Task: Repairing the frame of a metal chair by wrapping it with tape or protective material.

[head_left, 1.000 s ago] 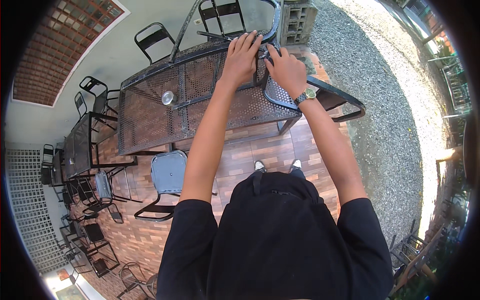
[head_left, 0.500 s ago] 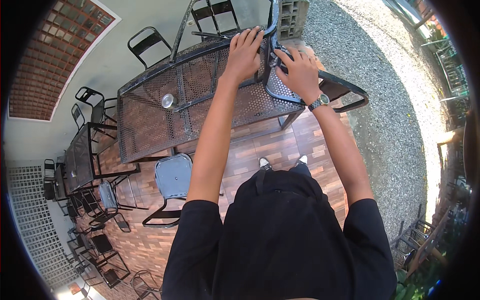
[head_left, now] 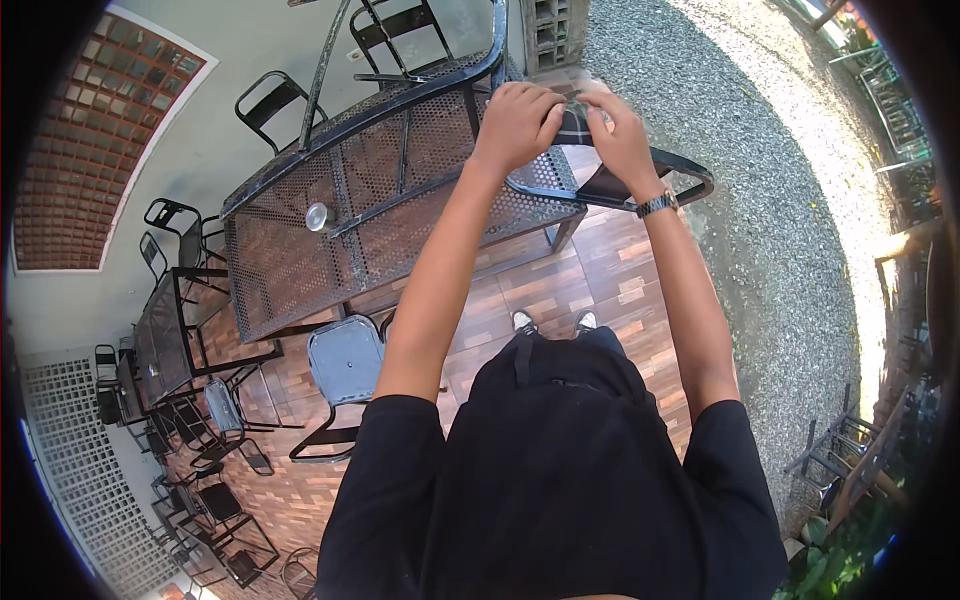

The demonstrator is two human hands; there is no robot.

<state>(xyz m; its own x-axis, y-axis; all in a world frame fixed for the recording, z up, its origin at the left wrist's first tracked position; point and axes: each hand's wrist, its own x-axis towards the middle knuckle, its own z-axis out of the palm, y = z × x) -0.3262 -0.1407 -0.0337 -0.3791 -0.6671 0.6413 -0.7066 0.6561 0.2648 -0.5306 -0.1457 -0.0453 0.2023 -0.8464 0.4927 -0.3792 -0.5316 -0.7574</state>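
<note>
Landmark: rectangular table of dark perforated sheet metal [head_left: 270,285].
Passage: low over its left end, leftward of a round, silvery container [head_left: 318,217]; also before its near edge, over brown wood-patterned flooring [head_left: 535,290], to the right of a chair with grey-blue metal seat [head_left: 345,358].
Obstacles: black, scuffed tubular frame [head_left: 498,35] rising above its far side, tubes crossing the middle; black metal chair [head_left: 275,105] behind its far edge; hollow grey block pillar [head_left: 555,35] beyond its far right corner; black tubular chair frame [head_left: 685,165] jutting past its right end; left hand [head_left: 518,125] and right hand [head_left: 622,145] above that end.
</note>
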